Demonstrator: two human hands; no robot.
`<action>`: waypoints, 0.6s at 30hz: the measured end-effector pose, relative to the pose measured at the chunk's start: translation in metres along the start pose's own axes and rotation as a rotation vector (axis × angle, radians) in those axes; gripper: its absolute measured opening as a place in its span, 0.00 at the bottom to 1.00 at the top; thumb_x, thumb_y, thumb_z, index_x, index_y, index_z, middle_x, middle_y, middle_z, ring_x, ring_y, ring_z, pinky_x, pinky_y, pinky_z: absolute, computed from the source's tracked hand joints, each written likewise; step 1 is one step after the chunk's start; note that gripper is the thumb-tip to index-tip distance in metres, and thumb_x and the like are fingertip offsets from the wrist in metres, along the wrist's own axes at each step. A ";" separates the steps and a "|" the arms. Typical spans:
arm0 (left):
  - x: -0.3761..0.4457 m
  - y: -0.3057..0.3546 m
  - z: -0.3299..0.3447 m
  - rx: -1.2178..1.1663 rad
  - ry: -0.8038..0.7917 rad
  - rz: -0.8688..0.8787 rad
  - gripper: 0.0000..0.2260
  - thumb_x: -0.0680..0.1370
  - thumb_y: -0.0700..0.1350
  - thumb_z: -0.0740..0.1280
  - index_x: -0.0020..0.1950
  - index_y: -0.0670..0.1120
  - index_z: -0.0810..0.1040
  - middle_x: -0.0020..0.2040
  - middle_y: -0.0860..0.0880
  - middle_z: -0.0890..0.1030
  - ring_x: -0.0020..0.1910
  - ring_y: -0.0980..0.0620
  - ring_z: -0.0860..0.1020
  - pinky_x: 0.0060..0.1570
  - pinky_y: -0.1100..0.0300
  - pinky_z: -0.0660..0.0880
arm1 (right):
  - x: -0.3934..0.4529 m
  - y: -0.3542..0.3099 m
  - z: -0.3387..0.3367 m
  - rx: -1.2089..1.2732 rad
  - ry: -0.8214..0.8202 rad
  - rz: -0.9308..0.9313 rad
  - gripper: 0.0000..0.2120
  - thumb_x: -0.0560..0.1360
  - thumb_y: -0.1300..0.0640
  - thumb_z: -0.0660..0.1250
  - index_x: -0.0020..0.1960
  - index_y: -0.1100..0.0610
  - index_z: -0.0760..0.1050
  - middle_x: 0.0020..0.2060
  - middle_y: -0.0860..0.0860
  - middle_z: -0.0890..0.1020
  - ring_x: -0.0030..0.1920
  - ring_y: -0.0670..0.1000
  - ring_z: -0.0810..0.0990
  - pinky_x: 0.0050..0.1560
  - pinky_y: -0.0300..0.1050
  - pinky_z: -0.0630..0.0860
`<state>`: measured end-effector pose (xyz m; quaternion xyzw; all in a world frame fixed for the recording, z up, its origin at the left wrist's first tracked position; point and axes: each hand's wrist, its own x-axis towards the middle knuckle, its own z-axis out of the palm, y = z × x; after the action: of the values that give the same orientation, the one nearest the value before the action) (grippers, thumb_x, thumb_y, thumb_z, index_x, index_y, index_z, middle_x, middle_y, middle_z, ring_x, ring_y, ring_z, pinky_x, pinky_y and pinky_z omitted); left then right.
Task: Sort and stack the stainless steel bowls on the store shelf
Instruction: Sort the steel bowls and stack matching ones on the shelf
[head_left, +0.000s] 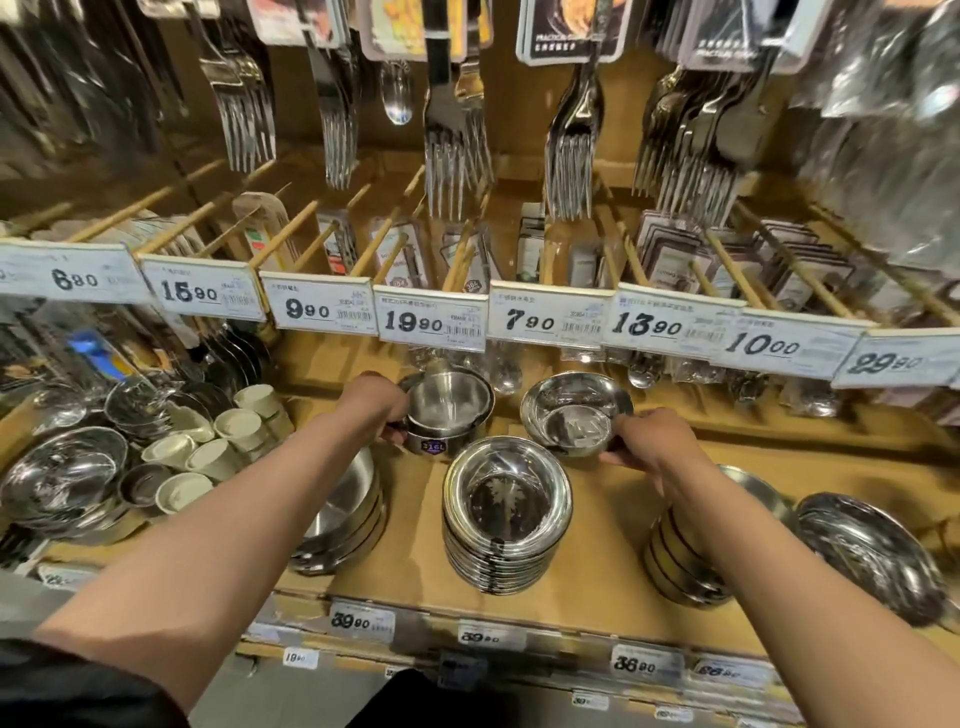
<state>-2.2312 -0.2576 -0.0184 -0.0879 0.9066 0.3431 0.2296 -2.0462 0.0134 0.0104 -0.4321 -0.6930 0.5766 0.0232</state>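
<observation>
Head view: left hand (371, 402) curled round the near-left side of a straight-walled steel bowl (448, 410) bearing a 316L sticker, toward the back of the wooden shelf (613, 545). Right hand (657, 441) pinching the near rim of a wide-lipped steel bowl (574, 413) just right of it. Tall stack of matching bowls (506, 514) nearer the front edge, between both arms. Cream cups (208, 441) off left; price tags (428, 322) above.

The upper price tags (426, 323) read 6.80, 15.90, 9.90, 19.90, 7.90, 13.90, 10.00, 29.90. The straight-sided bowl's sticker (434, 447) reads 316L. The lower shelf-edge tags (358, 622) read 39.90 and 36.90.
</observation>
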 end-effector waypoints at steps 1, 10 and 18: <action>0.001 0.001 0.003 -0.010 -0.027 0.000 0.06 0.80 0.34 0.64 0.50 0.31 0.77 0.31 0.38 0.83 0.21 0.46 0.80 0.26 0.53 0.81 | 0.001 -0.001 -0.001 0.001 -0.001 -0.002 0.07 0.80 0.62 0.67 0.46 0.65 0.75 0.39 0.62 0.84 0.30 0.55 0.86 0.36 0.45 0.83; -0.002 0.004 0.010 -0.004 -0.015 -0.010 0.05 0.80 0.33 0.65 0.49 0.30 0.77 0.26 0.40 0.82 0.20 0.47 0.80 0.26 0.55 0.81 | 0.008 -0.003 -0.015 0.077 -0.017 0.014 0.05 0.79 0.63 0.67 0.49 0.66 0.76 0.47 0.62 0.83 0.33 0.55 0.87 0.45 0.49 0.86; -0.023 0.012 -0.004 -0.036 0.021 -0.022 0.04 0.80 0.31 0.65 0.50 0.29 0.76 0.22 0.40 0.79 0.18 0.48 0.78 0.16 0.61 0.73 | 0.002 -0.017 -0.012 0.155 -0.067 0.035 0.09 0.78 0.65 0.69 0.56 0.69 0.78 0.43 0.60 0.85 0.27 0.50 0.85 0.25 0.39 0.80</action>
<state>-2.2162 -0.2516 0.0021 -0.1056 0.9015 0.3560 0.2224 -2.0509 0.0241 0.0275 -0.4217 -0.6389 0.6431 0.0233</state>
